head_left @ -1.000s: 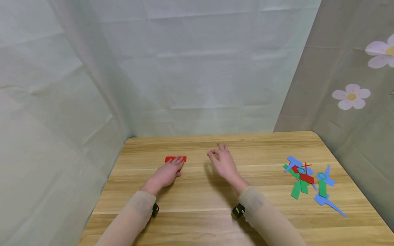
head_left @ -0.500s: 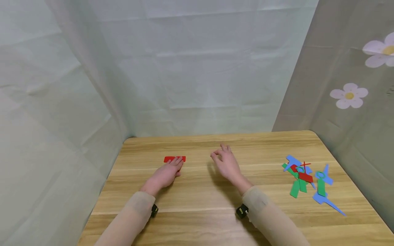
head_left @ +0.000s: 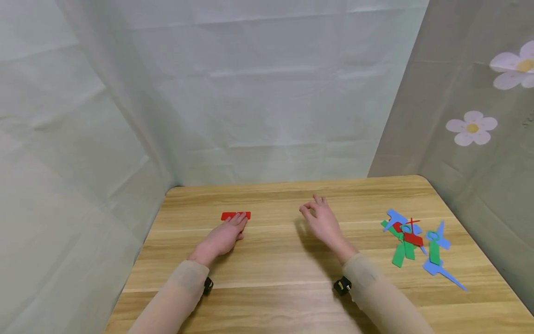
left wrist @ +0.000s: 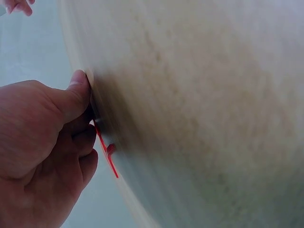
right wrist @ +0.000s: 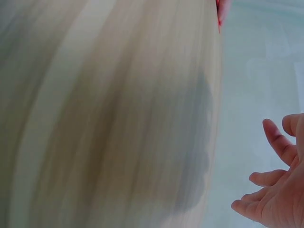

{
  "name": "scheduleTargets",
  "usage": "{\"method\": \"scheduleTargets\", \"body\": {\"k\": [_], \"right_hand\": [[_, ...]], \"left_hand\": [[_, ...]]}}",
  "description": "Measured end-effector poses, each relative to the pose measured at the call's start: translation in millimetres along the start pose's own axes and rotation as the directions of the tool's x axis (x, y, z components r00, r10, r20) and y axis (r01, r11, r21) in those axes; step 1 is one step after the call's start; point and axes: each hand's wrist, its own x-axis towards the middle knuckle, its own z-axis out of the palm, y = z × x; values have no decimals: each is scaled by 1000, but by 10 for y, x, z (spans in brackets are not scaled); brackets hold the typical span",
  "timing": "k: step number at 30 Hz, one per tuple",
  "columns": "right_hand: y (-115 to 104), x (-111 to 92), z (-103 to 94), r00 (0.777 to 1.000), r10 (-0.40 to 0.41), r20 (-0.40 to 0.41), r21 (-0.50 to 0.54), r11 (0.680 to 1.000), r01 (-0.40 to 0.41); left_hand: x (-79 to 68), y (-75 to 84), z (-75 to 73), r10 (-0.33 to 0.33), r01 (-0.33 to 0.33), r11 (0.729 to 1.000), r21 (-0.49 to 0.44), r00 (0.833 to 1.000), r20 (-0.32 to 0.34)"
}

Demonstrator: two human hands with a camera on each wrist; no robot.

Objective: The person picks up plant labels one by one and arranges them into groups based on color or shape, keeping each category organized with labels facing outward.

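Two flat red plastic tags (head_left: 227, 216) seem to lie side by side on the left part of the wooden table, a thin line between them. My left hand (head_left: 223, 239) rests over them with fingers stretched forward, covering their near side. From the left wrist view, a red tag edge (left wrist: 105, 149) shows flat against the table beside the fingers, the thumb touching the wood further along. Right of it, my right hand (head_left: 325, 225) hovers above the table and holds nothing. Its fingers (right wrist: 266, 178) are spread loosely in the right wrist view.
On the right side of the table lies a loose pile of flat tags: blue T-shaped pieces (head_left: 434, 267) with pointed stems, green tags (head_left: 435, 253) with rings, and a red tag (head_left: 413, 239). Pale cloth (head_left: 267, 93) hangs behind the table and at both sides.
My right hand has moved to the right, away from the red tags. My left hand has stayed over them. The whole head view has shifted slightly.
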Motion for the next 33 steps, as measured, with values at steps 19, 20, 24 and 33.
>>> {"method": "scheduleTargets", "body": {"k": [19,20,24,33], "right_hand": [[592,-378,-911,1000,-18,-14,-157,988,15],[622,-403,-963,1000,-14,-8,-168,986,13],[740,-503,-1159,1000,-6,30,-206,978,12],[1068,-723,-1544,996,-27,83,-285,957,49]], "left_hand": [[-45,50,-60,-11,12,999,-45,1000,7],[-45,43,-59,-11,11,999,-47,1000,6],[-55,15,-56,-7,7,998,-66,1000,2],[-58,-10,-59,4,-4,997,-77,1000,4]]}}
